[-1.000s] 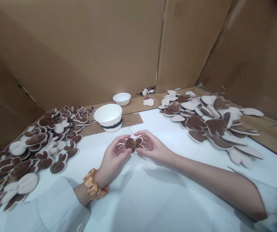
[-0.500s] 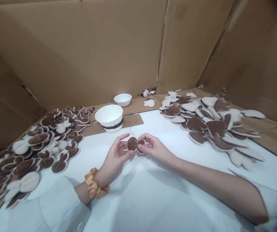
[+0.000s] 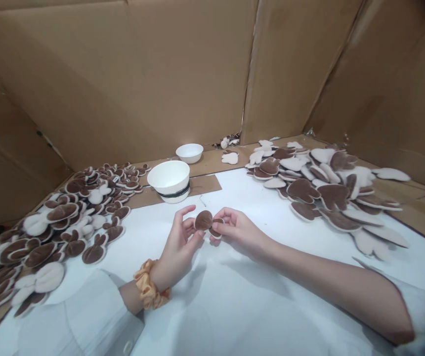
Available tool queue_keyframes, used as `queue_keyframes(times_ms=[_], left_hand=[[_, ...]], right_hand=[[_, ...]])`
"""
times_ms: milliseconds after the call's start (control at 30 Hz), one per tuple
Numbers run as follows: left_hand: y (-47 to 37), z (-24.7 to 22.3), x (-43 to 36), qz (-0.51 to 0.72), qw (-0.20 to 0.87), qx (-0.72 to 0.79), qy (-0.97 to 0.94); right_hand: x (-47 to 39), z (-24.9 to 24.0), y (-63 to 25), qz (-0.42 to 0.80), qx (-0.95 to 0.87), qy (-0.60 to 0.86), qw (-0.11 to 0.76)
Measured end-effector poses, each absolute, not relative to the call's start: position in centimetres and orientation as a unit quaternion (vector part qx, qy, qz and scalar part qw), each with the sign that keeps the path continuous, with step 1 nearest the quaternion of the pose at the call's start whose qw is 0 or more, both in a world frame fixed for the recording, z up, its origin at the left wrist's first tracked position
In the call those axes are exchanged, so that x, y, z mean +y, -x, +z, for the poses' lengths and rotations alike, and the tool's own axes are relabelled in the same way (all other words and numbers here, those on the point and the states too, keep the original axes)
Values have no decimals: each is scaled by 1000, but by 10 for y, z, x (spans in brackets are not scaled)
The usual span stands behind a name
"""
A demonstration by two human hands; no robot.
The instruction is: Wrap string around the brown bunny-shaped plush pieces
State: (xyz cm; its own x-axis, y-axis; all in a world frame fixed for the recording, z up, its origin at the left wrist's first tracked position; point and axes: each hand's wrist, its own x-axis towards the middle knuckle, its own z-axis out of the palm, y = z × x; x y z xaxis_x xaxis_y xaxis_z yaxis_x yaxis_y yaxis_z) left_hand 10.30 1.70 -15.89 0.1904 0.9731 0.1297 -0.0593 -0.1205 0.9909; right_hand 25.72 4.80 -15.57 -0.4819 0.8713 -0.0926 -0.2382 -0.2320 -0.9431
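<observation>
A small brown plush bunny-shaped piece [image 3: 203, 220] with a pale edge is held up over the middle of the white tabletop, pinched in at its centre. My right hand [image 3: 234, 228] grips its smaller, ear end between thumb and fingers. At the rounded end, my left hand [image 3: 183, 240] has its thumb at the lower edge and fingers behind, with the index finger raised off. Just beyond the hands, a short dark thread [image 3: 203, 201] lies on the table. Behind it stands a white bowl [image 3: 168, 178] with a black band wound round its lower part.
To the left lies a heap of pinched bunny pieces [image 3: 73, 244], brown and cream. On the right, flat unpinched pieces [image 3: 333, 196] are piled up. A smaller white bowl [image 3: 189, 153] and a cream piece [image 3: 230, 157] sit at the back, before cardboard walls [image 3: 183, 74].
My left thumb has slid down off the face of the bunny piece to its lower edge. My right hand keeps its grip, and the view has shifted slightly.
</observation>
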Motion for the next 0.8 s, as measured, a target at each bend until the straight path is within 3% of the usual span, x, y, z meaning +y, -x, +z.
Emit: queue_keyframes(times_ms=[500, 800], left_hand=[[-101, -160, 23, 492, 505, 441, -555], [-104, -157, 23, 512, 552, 458, -473]], right_hand=[[45, -157, -256, 621, -577, 367, 384], [41, -156, -253, 602, -617, 345, 372]])
